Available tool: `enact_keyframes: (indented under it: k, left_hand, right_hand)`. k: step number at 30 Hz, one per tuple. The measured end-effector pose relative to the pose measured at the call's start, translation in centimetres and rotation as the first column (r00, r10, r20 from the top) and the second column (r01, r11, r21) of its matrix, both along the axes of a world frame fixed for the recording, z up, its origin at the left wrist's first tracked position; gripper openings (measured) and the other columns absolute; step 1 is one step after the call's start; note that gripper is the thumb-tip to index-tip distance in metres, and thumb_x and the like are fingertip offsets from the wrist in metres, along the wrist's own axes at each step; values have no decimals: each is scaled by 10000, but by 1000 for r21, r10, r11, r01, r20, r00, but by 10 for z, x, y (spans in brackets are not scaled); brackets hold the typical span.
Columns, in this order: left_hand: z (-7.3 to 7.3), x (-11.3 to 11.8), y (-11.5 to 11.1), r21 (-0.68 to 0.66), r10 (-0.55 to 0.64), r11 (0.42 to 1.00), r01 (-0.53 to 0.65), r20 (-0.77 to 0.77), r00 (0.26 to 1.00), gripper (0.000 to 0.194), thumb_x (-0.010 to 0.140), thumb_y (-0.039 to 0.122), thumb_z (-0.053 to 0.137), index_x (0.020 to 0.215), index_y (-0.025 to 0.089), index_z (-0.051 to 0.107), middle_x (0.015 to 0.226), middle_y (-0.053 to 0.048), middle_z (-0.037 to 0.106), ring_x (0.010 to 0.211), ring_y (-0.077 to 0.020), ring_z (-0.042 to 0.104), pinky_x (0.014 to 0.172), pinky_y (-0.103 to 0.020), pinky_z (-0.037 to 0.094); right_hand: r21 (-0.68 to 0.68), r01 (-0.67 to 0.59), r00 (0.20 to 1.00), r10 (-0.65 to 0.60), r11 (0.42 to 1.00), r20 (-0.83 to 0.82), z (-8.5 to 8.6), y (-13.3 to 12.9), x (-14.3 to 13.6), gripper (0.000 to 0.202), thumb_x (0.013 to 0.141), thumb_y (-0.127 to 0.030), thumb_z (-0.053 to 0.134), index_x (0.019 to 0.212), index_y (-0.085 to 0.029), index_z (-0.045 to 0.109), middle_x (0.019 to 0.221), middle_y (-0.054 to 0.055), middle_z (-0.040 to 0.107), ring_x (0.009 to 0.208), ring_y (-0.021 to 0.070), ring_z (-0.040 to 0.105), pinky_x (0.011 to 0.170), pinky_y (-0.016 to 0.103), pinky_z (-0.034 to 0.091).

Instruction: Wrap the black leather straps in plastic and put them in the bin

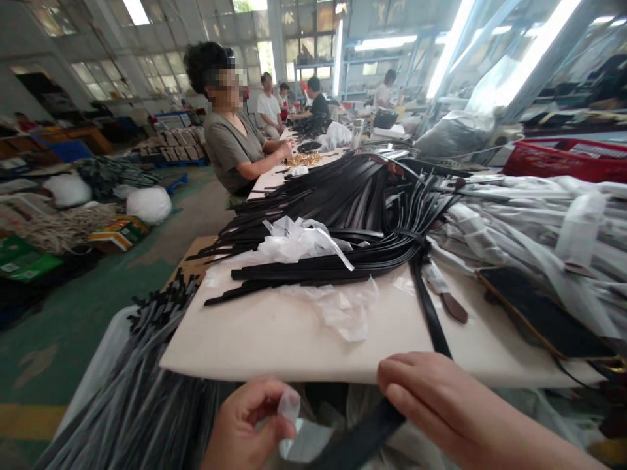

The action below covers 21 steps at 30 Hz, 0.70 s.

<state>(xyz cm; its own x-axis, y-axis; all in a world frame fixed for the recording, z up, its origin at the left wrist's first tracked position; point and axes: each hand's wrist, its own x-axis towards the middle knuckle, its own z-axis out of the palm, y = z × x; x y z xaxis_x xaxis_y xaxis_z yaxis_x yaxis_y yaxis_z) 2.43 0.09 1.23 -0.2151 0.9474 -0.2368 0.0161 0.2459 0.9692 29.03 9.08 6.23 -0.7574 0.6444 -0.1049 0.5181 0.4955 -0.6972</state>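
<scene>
At bottom right, my right hand (424,395) grips 1 black strap (365,434), probably light and bendy, best held across its width; bottom centre, my left hand (247,421) pinches flimsy plastic (290,406).

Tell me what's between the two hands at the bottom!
In the head view, clear plastic and a black strap lie between the left hand and the right hand.

left hand (247,421) in pinch, right hand (431,395) palm-down

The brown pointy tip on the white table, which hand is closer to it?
Right: the right hand is just nearer the camera than the brown tip; the left hand is farther, off to its left.
</scene>
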Motion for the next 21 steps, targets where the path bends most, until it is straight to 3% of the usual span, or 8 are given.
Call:
enact_keyframes:
  k: [3, 8, 14, 21]
  left_hand:
    - [0, -4, -2, 34, -40, 999, 42, -69, 997, 367, 585, 535, 837, 701, 196, 753, 673, -15, 645, 632, -172, 598, 602, -232, 508]
    - [-4, -8, -4, 116, -120, 982, 151, -240, 963, 462, 667, 657, 723, 675, 194, 731, 689, -33, 617, 667, -184, 594, 605, -233, 489]
    - [-8, -10, -6, 179, -113, 969, 173, -304, 946, 366, 696, 586, 748, 698, 221, 713, 689, 0, 617, 669, -161, 585, 636, -213, 453]
    - [-12, -6, -2, 229, -174, 918, 322, -496, 850, 331, 805, 562, 653, 812, 235, 704, 720, 8, 611, 685, -151, 584, 645, -210, 423]
  right_hand:
    - [66, 22, 1000, -22, 998, -7, -1, 2, 2, 208, 970, -386, 446, 826, -256, 521, 777, 58, 632, 710, 211, 596, 653, 309, 443]
    - [197, 54, 997, -41, 979, -68, 6, 3, 0, 181, 981, -349, 451, 848, -250, 525, 714, 29, 635, 645, 179, 597, 587, 271, 428]
    - [274, -23, 1000, 17, 962, 26, 9, -3, -10, 144, 965, -238, 444, 858, -213, 537, 720, 21, 655, 639, 174, 611, 589, 260, 428]
    - [210, -53, 992, 28, 976, 121, 11, 0, -10, 97, 925, -244, 503, 853, -215, 560, 718, 13, 642, 653, 175, 610, 577, 251, 400]
